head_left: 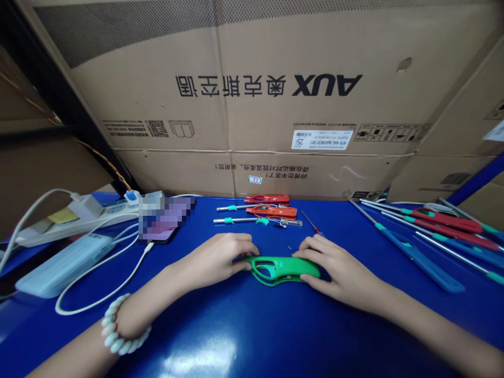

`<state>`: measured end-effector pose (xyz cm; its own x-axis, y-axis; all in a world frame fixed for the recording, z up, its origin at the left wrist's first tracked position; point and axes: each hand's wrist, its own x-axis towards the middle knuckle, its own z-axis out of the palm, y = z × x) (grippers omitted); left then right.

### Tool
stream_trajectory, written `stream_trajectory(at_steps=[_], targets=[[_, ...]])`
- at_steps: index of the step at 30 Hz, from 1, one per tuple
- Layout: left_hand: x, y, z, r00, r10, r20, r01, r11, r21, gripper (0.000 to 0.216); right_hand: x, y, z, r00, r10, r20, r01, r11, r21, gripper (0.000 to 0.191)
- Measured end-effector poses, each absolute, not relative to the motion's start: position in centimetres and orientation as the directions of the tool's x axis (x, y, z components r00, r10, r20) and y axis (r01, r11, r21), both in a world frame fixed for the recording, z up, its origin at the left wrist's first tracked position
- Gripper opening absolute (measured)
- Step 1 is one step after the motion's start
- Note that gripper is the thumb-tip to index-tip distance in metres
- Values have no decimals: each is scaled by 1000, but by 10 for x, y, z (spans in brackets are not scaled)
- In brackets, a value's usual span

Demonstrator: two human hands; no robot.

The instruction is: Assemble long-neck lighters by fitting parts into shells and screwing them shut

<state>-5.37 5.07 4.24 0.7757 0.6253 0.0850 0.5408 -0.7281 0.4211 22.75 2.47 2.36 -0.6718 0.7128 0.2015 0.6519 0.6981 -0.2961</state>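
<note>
A green lighter casing (293, 266) lies level above the blue table in front of me, its rounded trigger opening on the left. My left hand (220, 260) pinches its left end between thumb and fingers. Its right end is gripped by my right hand (336, 268), thumb below and fingers on top. Through the opening, something teal and thin wires show inside. Just beyond are red lighter casings (271, 211) and metal lighter tubes (232, 221) with teal parts. A small screwdriver (316, 229) rests behind my right hand.
Long-necked lighters, blue (427, 258) and red (449, 216), lie at the right. On the left are a light blue power bank (65, 265), a phone (167, 220), white cables and a power strip (110, 212). A cardboard sheet (260, 121) stands behind the table.
</note>
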Motion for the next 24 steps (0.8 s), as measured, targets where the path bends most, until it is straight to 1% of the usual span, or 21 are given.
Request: stream_trajectory(at_steps=[6,13,19,24], targets=[[-50,47,40,766,639,64,572,-724,385,20,227,23,25,-674,716,183,665,695,-274,23],[-50,48,37,759,645,87,565,-720,404,17,225,23,26,-672,721,170,664,688,-293,25],[-49,47,38,745,665,43,597,-695,402,19,225,22,26,-673,728,132,672,676,-303,26],[-49,47,37,749,660,59,587,-702,404,17,225,22,25,-675,725,138,667,680,-305,25]])
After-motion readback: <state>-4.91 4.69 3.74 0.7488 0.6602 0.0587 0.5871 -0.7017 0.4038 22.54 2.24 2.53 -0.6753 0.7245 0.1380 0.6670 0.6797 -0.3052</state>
